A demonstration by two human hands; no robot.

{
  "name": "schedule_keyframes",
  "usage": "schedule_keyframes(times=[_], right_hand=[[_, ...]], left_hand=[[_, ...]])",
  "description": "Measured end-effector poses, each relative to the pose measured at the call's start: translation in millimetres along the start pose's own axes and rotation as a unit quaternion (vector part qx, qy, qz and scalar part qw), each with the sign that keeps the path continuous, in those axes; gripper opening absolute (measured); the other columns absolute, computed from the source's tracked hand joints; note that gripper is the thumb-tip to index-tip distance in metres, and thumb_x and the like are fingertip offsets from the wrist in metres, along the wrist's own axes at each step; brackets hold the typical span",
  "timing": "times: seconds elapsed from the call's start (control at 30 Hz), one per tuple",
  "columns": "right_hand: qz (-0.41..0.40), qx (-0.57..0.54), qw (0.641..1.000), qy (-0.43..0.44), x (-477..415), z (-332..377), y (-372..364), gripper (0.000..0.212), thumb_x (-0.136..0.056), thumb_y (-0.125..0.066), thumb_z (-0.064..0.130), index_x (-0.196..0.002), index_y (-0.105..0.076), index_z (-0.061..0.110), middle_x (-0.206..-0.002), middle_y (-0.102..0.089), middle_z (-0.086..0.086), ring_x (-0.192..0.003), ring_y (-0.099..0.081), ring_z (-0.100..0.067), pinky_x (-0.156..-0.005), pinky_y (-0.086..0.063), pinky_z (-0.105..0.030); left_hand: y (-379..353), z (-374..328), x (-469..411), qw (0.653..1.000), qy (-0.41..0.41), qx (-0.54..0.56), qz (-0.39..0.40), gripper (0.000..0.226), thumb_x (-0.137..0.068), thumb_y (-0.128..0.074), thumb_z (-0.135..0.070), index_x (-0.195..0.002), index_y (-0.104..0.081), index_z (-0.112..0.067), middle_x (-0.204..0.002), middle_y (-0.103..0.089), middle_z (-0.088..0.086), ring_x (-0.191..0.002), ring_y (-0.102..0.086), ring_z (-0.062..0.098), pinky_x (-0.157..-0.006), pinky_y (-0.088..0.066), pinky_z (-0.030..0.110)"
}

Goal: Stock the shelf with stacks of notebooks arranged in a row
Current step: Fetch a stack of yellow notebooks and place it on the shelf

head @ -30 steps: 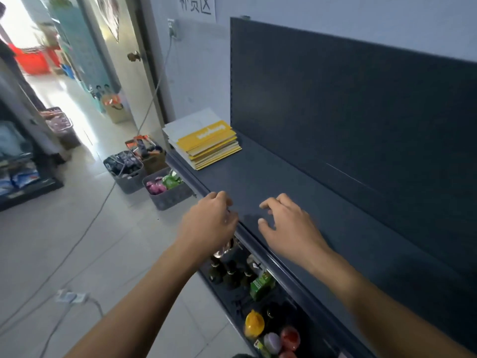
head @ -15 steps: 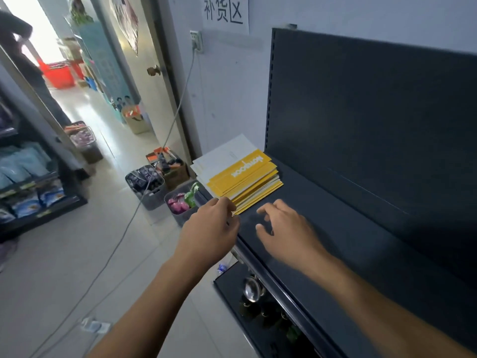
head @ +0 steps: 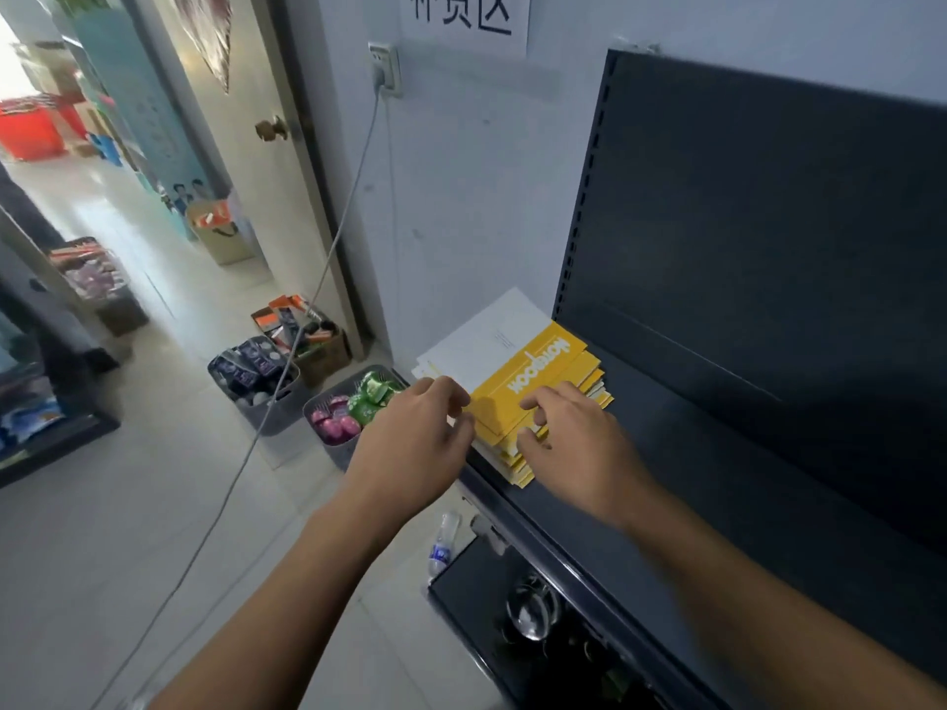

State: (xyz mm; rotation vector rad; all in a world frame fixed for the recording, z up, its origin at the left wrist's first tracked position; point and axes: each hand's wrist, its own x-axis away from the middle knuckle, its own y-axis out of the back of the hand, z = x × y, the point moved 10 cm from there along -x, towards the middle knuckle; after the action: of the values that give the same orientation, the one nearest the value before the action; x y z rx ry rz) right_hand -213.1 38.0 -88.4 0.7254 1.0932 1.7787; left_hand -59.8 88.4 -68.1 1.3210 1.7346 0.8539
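Observation:
A fanned stack of yellow notebooks (head: 533,366) lies at the left end of the dark shelf (head: 717,479), with a white-covered notebook (head: 481,335) at its far left. My left hand (head: 410,443) is at the stack's near left corner, its loosely curled fingers at the edge. My right hand (head: 579,443) reaches over the stack's near right side. Its fingertips touch the top yellow cover and its thumb lies by the front edge. Neither hand plainly grips anything. The shelf to the right of the stack is bare.
The shelf's dark back panel (head: 768,222) rises behind. On the floor to the left stand a grey bin of pink and green packets (head: 353,407), another bin (head: 256,376) and a cardboard box (head: 307,330). A cable (head: 307,320) hangs from a wall socket. A water bottle (head: 443,543) stands beside the lower shelf (head: 528,612).
My view and both hands have moved left along the shelf. The hands went from the bare front edge to the notebook stack and now touch it.

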Motion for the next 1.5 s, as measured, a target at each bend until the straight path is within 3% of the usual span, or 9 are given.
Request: schedule_keyframes(times=[0.2,0.47,0.63,0.87,1.07,1.2,1.3,1.4,1.5], right_hand=[[-0.044,0.001,0.994,-0.097,-2.5,6.0,-6.7,0.027,-0.098,-0.051,0.034,-0.123,-0.057,0.026,-0.117,-0.052,0.009,-0.088,-0.061,-0.015,-0.079,-0.053,-0.038],[-0.091,-0.003,0.977,-0.194,7.2,-10.6,-9.4,0.03,-0.097,-0.053,0.035,-0.125,-0.059,0.027,-0.109,-0.051,0.015,-0.096,-0.058,-0.012,-0.082,-0.052,-0.038],[-0.117,-0.025,0.965,-0.233,-8.4,-30.5,-2.1,0.032,-0.098,-0.052,0.034,-0.129,-0.058,0.026,-0.116,-0.056,0.013,-0.102,-0.059,-0.013,-0.089,-0.053,-0.041],[-0.139,-0.046,0.948,-0.284,-26.7,-62.5,5.3,0.034,-0.097,-0.053,0.033,-0.13,-0.058,0.025,-0.11,-0.056,0.013,-0.095,-0.06,-0.011,-0.085,-0.054,-0.039],[-0.133,-0.052,0.93,-0.338,-36.6,-82.2,2.0,0.041,-0.097,-0.053,0.037,-0.135,-0.056,0.022,-0.119,-0.059,0.008,-0.103,-0.06,-0.013,-0.087,-0.053,-0.036],[-0.125,-0.075,0.912,-0.384,-41.1,-84.5,-3.1,0.039,-0.096,-0.051,0.035,-0.132,-0.057,0.021,-0.119,-0.06,0.006,-0.105,-0.06,-0.016,-0.089,-0.052,-0.04],[-0.113,-0.059,0.902,-0.412,-41.9,-79.7,-14.9,0.03,-0.099,-0.047,0.039,-0.115,-0.063,0.019,-0.107,-0.058,0.003,-0.099,-0.061,-0.022,-0.084,-0.053,-0.043],[-0.113,-0.039,0.893,-0.434,-43.2,-72.8,-28.2,0.037,-0.102,-0.042,0.046,-0.093,-0.062,0.017,-0.097,-0.051,0.002,-0.088,-0.06,-0.023,-0.077,-0.053,-0.039],[-0.138,-0.019,0.889,-0.437,-45.5,-65.3,-33.4,0.039,-0.102,-0.04,0.05,-0.089,-0.061,0.02,-0.099,-0.05,0.002,-0.087,-0.059,-0.02,-0.076,-0.054,-0.038]], left_hand=[[2.2,15.8,-31.7,0.995,-0.094,0.024,0.035,0.021,-0.098,-0.05,-0.038,-0.113,-0.06,-0.027,-0.104,-0.061,-0.014,-0.081,-0.061,0.004,-0.076,-0.052,0.032],[-18.7,2.4,-79.3,0.974,-0.197,0.05,0.095,0.019,-0.097,-0.053,-0.034,-0.113,-0.06,-0.025,-0.103,-0.061,-0.012,-0.08,-0.06,0.008,-0.074,-0.054,0.036],[-29.3,-12.6,-119.8,0.967,-0.235,0.033,0.097,0.022,-0.098,-0.053,-0.036,-0.116,-0.06,-0.025,-0.107,-0.062,-0.01,-0.084,-0.062,0.01,-0.073,-0.056,0.037],[-55.2,-8.9,-166.8,0.967,-0.21,-0.061,0.132,0.047,-0.098,-0.052,-0.035,-0.137,-0.04,-0.011,-0.134,-0.053,0.005,-0.121,-0.05,0.025,-0.084,-0.053,0.041],[-66.5,-3.0,-189.8,0.965,-0.182,-0.098,0.162,0.052,-0.098,-0.054,-0.04,-0.135,-0.034,-0.01,-0.129,-0.048,0.007,-0.104,-0.059,0.028,-0.068,-0.043,0.033],[-74.7,4.5,-204.4,0.959,-0.16,-0.137,0.191,0.056,-0.097,-0.053,-0.046,-0.132,-0.033,-0.008,-0.124,-0.044,0.009,-0.097,-0.062,0.032,-0.066,-0.041,0.035],[-88.8,9.5,-204.7,0.946,-0.176,-0.134,0.237,0.054,-0.097,-0.049,-0.053,-0.125,-0.038,-0.008,-0.116,-0.046,0.008,-0.098,-0.062,0.034,-0.067,-0.04,0.036],[-98.5,11.6,-200.5,0.935,-0.196,-0.122,0.268,0.054,-0.097,-0.046,-0.057,-0.124,-0.041,-0.01,-0.115,-0.049,0.006,-0.1,-0.061,0.032,-0.069,-0.038,0.036],[-101.3,15.3,-196.5,0.932,-0.199,-0.11,0.283,0.056,-0.098,-0.044,-0.057,-0.128,-0.04,-0.009,-0.12,-0.052,0.007,-0.103,-0.061,0.032,-0.071,-0.039,0.035]])
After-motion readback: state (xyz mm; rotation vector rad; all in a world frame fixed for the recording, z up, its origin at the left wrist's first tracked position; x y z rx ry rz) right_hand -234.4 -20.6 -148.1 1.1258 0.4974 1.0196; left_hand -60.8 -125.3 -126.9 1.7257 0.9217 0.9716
